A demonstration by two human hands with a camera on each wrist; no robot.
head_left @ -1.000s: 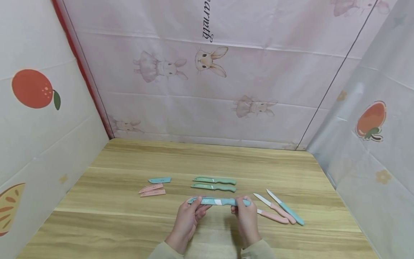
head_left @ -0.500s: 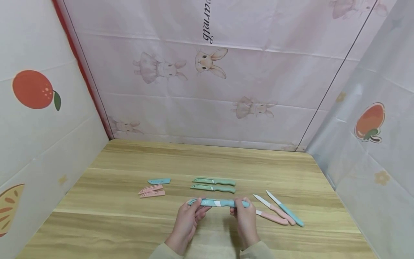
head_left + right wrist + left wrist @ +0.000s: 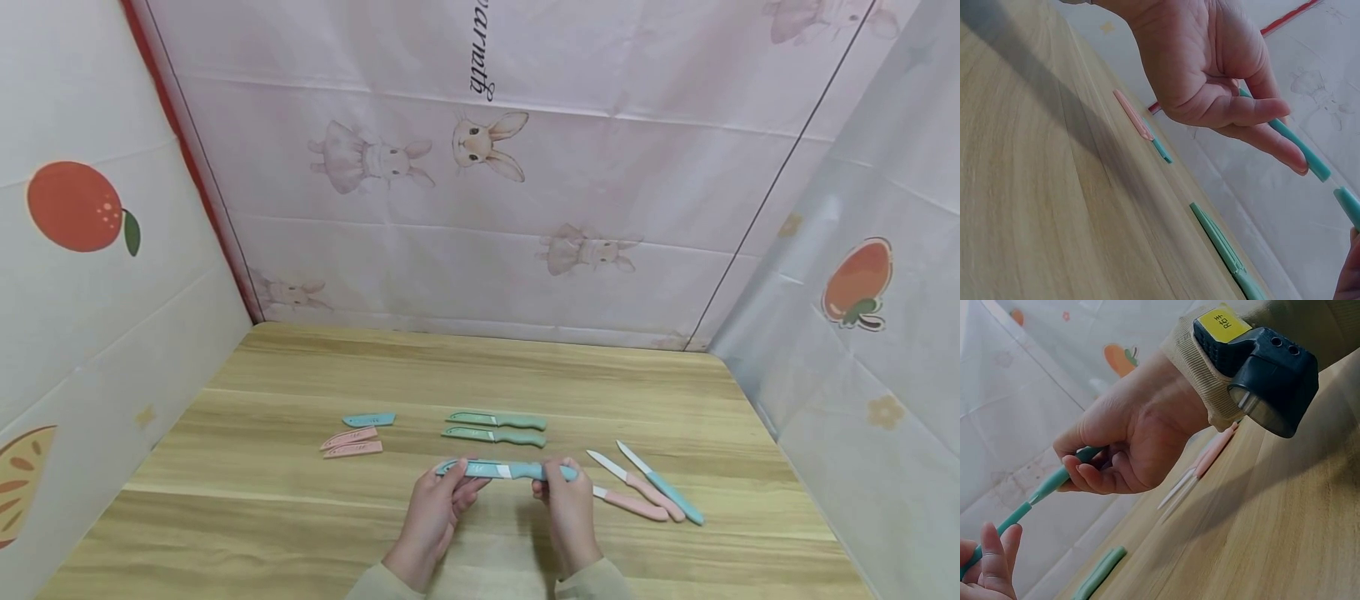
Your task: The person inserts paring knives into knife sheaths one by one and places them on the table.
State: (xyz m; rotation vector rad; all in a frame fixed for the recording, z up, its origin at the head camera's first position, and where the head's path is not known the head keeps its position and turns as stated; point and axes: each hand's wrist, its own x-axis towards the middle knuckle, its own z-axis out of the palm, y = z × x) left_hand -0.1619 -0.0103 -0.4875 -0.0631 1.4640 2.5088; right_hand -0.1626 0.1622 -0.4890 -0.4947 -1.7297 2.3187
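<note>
Held level above the table is a blue paring knife (image 3: 528,472) with its blade mostly inside a blue sheath (image 3: 484,470); a short white stretch of blade shows between sheath and handle. My left hand (image 3: 433,507) pinches the sheath, thumb on top. My right hand (image 3: 573,507) grips the handle end (image 3: 1055,481), its fingers curled round it. Beyond my hands lie two sheathed green knives (image 3: 519,422), side by side. Bare-bladed knives rest right of my right hand: two pink ones (image 3: 637,505) and a blue one (image 3: 675,495).
On the left of the wooden table (image 3: 247,467) lie a loose blue sheath (image 3: 371,419) and two pink sheaths (image 3: 356,449), close together. Printed fabric walls (image 3: 420,275) enclose the table at the back and both sides.
</note>
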